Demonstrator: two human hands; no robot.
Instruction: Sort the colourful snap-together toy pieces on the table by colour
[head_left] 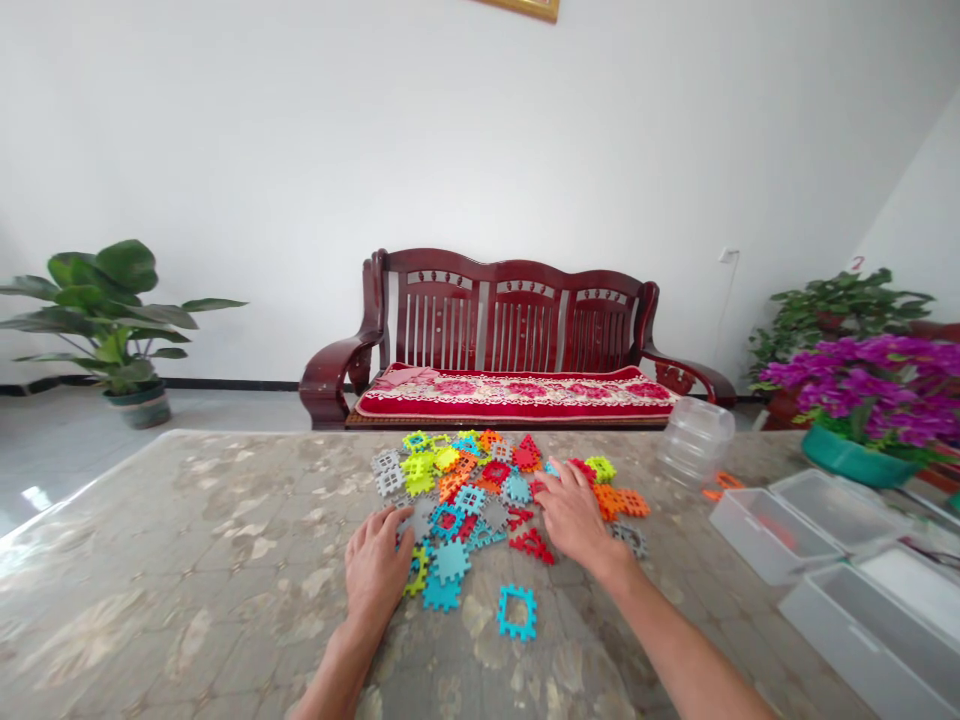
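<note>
A loose pile of notched plastic building tiles (451, 560) in blue, grey, red, orange and lime covers the middle of the table. At the pile's left edge lies my left hand (377, 560), fingers stretched out beside the grey and blue tiles. My right hand (571, 510) reaches over the pile's right side, its fingers spread on or just above red and blue tiles; whether they touch is unclear. Nearer to me, apart from the pile, sits a blue square frame tile (517, 590). Neither hand visibly grips anything.
Clear plastic boxes (776, 530) and a clear jar (696, 440) stand on the right of the table (187, 570). Purple flowers in a teal pot (859, 457) are behind the boxes. Across the table is a wooden bench (517, 310); a potted plant (139, 405) stands left.
</note>
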